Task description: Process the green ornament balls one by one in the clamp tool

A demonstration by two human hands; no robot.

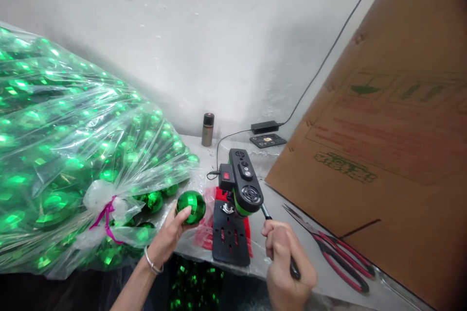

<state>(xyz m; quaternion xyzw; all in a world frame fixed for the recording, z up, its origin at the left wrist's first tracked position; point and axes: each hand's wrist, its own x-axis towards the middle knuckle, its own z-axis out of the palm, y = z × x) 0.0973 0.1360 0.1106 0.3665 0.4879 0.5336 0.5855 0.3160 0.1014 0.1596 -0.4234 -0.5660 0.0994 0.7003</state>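
My left hand [175, 226] is closed round a shiny green faceted bauble [191, 207], thumb on its front, just left of a small black press machine [241, 182]. Closed in a fist, my right hand [286, 262] grips the machine's lever [295, 268], a metal rod with a black handle. The machine has round vents, a red switch on a side box and a slotted black base plate [229, 248]. Under the base lies red plastic [249, 233]. No bauble sits under the machine's head, as far as its front shows.
A big clear bag [105, 155] of green baubles, tied with pink string, fills the left. Scissors [339, 252] with red and black handles lie at right, beside a large cardboard box [383, 121]. A small bottle [207, 130] and a power adapter [264, 127] stand near the wall.
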